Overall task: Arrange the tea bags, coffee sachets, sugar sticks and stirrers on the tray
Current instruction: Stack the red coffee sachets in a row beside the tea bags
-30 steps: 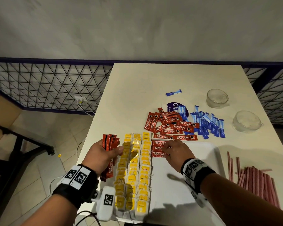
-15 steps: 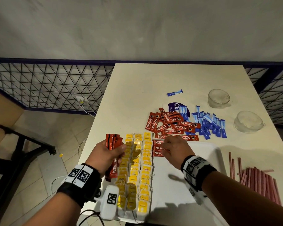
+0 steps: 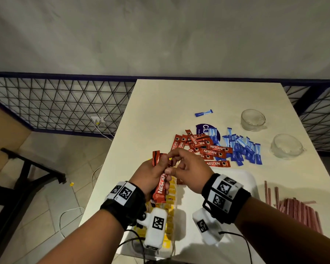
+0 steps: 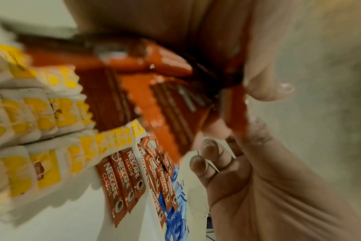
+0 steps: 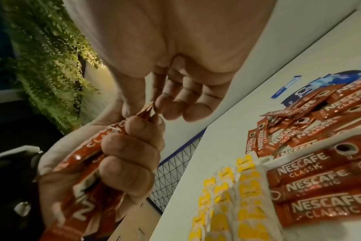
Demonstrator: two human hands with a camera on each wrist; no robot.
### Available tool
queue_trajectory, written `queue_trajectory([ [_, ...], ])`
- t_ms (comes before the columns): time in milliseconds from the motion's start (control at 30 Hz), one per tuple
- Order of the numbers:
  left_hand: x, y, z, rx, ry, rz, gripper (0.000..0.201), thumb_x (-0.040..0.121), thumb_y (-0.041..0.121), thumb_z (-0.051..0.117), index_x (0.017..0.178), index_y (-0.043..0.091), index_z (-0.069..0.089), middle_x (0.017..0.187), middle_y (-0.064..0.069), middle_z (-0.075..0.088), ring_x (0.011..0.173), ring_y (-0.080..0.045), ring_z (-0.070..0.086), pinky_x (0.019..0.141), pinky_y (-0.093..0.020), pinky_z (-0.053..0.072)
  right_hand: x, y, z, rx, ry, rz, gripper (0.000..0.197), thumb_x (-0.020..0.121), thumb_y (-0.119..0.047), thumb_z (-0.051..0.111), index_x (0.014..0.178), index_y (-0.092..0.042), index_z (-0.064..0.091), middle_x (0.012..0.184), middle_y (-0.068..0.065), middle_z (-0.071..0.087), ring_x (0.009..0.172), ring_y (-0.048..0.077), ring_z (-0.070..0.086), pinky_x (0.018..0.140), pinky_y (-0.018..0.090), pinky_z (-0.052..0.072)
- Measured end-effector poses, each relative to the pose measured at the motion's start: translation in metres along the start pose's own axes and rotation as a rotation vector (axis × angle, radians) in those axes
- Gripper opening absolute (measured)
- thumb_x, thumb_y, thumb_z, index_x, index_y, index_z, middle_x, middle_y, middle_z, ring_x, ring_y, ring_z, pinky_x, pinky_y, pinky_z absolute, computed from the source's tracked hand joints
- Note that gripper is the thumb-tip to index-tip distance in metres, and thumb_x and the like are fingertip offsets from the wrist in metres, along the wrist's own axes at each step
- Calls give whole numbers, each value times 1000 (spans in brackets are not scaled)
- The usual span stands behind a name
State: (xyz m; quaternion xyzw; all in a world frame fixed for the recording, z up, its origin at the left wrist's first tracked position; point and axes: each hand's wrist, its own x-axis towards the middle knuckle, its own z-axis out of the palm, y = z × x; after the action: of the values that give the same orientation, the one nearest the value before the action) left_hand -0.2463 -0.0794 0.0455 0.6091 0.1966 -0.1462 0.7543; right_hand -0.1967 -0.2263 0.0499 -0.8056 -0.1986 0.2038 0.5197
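Observation:
My left hand (image 3: pixel 156 174) grips a bundle of red coffee sachets (image 3: pixel 159 189) upright above the tea bags. My right hand (image 3: pixel 174 164) meets it and pinches the top end of one coffee sachet (image 5: pixel 146 110) between thumb and forefinger. Rows of yellow tea bags (image 5: pixel 240 194) lie along the left side of the white tray (image 3: pixel 238 180), mostly hidden under my hands in the head view. Three coffee sachets (image 5: pixel 317 181) lie side by side on the tray next to them. Loose coffee sachets (image 3: pixel 204 147) and blue sugar sticks (image 3: pixel 242 147) lie in heaps beyond the tray. Reddish stirrers (image 3: pixel 297 208) lie to its right.
Two glass bowls (image 3: pixel 252 119) (image 3: pixel 286 146) stand at the table's right. A single blue sugar stick (image 3: pixel 203 113) lies farther back, and a dark blue round label (image 3: pixel 202 129) sits under the heap. A wire fence and a floor drop lie left of the table edge.
My right hand left the sachets laid on the tray and came up to the bundle. My left hand carried the bundle rightward, over the tea bags.

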Motion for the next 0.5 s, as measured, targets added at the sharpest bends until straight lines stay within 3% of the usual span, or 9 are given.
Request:
queue_trajectory([
  [67,-1,2,4,1,-56,-4,58,68,65,53,80,8,57,56,-5,56,41,-16,52,44,-26,48,-3,1,-5,62,16,23,21,82,-16,73,90,-29,59,83,0,60,51,3,47,50,22,41],
  [100,-1,2,5,-7,-78,4,59,67,65,54,81,8,57,56,-5,57,40,-16,53,43,-26,48,-4,1,-7,97,29,40,19,83,-12,72,87,-26,60,82,4,60,53,6,50,51,28,46],
  [167,-3,2,5,-50,-105,18,59,69,63,68,87,7,57,60,-7,61,40,-15,54,41,-26,49,-5,0,-12,165,65,75,17,85,-8,69,86,-23,59,82,2,58,61,13,55,64,42,53],
  [200,-4,3,3,-66,-109,27,57,68,55,79,90,7,58,62,-8,62,40,-15,54,40,-25,48,-6,-1,-15,194,87,94,16,86,-8,67,87,-21,58,82,0,57,63,14,56,67,42,53],
  [300,-4,2,-9,0,-63,71,41,61,20,84,88,3,58,59,-14,59,38,-17,52,42,-24,47,-8,0,-26,261,145,153,10,91,-11,61,94,-20,59,80,0,57,65,15,57,65,32,55],
  [367,-4,2,-16,27,-4,108,44,56,16,85,89,2,59,61,-18,58,39,-19,50,45,-25,47,-11,5,-34,308,151,188,7,93,-9,58,98,-13,61,73,2,55,65,15,55,64,30,53],
  [500,0,5,-17,-70,72,152,36,56,12,82,84,7,60,53,-9,52,41,-20,47,47,-27,46,-23,12,-38,541,110,285,11,92,0,56,89,-9,61,67,4,54,61,16,53,59,30,49],
])
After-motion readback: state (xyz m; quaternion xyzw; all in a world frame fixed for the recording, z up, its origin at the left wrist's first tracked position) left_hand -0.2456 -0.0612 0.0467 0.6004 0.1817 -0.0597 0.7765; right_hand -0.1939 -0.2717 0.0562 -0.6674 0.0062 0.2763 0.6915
